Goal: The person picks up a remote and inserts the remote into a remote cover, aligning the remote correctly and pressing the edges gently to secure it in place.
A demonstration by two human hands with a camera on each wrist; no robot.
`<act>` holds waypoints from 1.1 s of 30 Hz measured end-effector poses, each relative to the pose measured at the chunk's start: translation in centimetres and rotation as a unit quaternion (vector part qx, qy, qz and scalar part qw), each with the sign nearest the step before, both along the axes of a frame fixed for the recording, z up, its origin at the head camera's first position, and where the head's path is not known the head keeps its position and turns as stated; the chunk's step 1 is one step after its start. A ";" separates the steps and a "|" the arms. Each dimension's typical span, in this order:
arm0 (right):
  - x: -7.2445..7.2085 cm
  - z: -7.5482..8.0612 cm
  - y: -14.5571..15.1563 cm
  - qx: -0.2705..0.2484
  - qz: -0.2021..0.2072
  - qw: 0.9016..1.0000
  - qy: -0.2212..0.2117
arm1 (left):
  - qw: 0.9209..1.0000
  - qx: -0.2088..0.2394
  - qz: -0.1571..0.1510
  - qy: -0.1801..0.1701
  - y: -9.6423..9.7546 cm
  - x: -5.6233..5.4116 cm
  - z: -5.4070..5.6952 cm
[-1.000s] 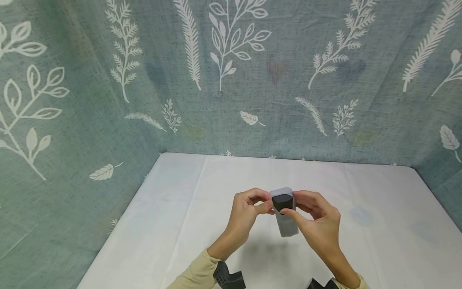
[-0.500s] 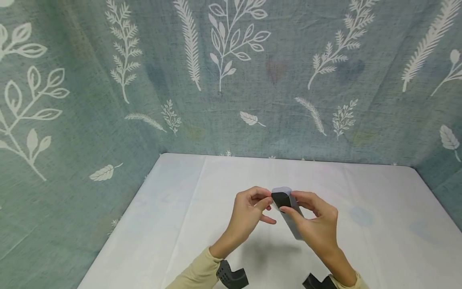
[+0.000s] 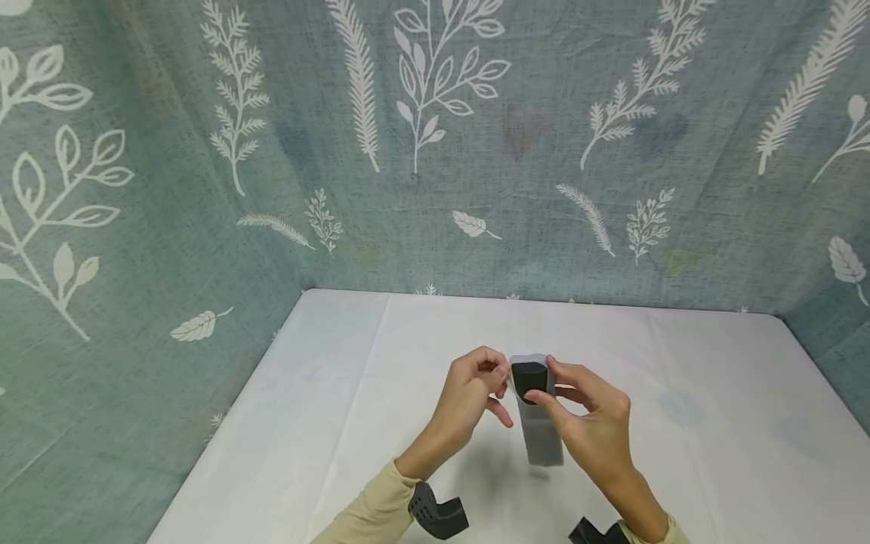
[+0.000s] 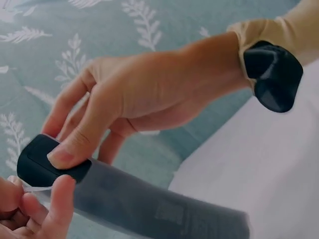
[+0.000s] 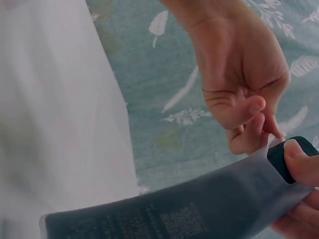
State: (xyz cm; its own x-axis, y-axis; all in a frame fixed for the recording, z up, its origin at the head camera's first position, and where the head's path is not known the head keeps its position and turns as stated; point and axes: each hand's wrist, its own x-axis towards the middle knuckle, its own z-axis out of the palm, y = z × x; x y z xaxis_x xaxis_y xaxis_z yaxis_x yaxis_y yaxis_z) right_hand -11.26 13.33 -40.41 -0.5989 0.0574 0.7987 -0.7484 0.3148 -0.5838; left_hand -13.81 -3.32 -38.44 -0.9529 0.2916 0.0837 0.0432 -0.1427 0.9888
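Observation:
A long dark object with a rounded black end (image 3: 529, 376) sits in a frosted plastic sleeve (image 3: 541, 438), held up above the table. The black end shows bare at the sleeve's mouth. My right hand (image 3: 600, 423) grips it there, thumb on the black face and fingers behind, as in the left wrist view, where the right hand (image 4: 144, 94) spans the top end. With bent fingers my left hand (image 3: 469, 397) pinches the edge of the sleeve's mouth. In the right wrist view the left hand (image 5: 244, 74) tugs a thin film corner. Print and a QR code (image 5: 183, 222) show through the sleeve.
A white-covered table (image 3: 353, 423) lies beneath both hands. Green curtain fabric (image 3: 435, 204) with white leaf prints stands behind and at the sides. A black camera mount (image 3: 438, 514) sits on the left wrist, another (image 3: 598, 532) on the right.
The sleeved object's lower end swung right, then back to hang nearly straight down. My left hand drew slightly left, keeping the sleeve's edge. The right hand moved slightly left.

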 end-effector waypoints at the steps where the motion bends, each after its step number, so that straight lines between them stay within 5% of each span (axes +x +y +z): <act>1: 0.0 0.0 0.0 -0.001 0.001 1.000 -0.002 | 1.000 0.005 0.001 -0.002 0.0 0.0 0.1; 6: 0.0 0.1 0.2 -0.001 0.012 1.000 -0.024 | 1.000 0.016 -0.002 0.008 -0.1 0.4 0.4; 16: 0.0 0.5 0.3 -0.024 0.012 0.994 -0.102 | 0.987 -0.062 0.007 0.151 -0.1 0.6 -0.1; 21: 0.1 0.4 0.4 -0.068 0.041 0.990 -0.119 | 0.979 -0.052 0.003 0.196 0.1 1.0 0.3; 26: 0.2 0.6 0.5 -0.112 0.082 0.983 -0.121 | 0.974 -0.048 0.030 0.219 0.2 2.1 1.6; 31: 0.1 0.7 0.4 -0.117 0.093 0.983 -0.111 | 0.968 -0.092 0.065 0.224 0.4 2.4 1.6; 33: 0.0 0.5 0.4 -0.113 0.095 0.984 -0.095 | 0.969 -0.091 0.061 0.223 0.4 1.9 0.7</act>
State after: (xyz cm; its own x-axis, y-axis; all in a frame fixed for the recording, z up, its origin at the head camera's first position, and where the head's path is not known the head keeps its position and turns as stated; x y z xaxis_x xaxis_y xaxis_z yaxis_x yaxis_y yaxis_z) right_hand -11.23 13.70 -39.89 -0.7536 0.0924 0.6508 -0.6515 0.0259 -0.7582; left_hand -11.92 -2.94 -37.70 -0.8619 0.2283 0.4527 0.4775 0.0652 0.8762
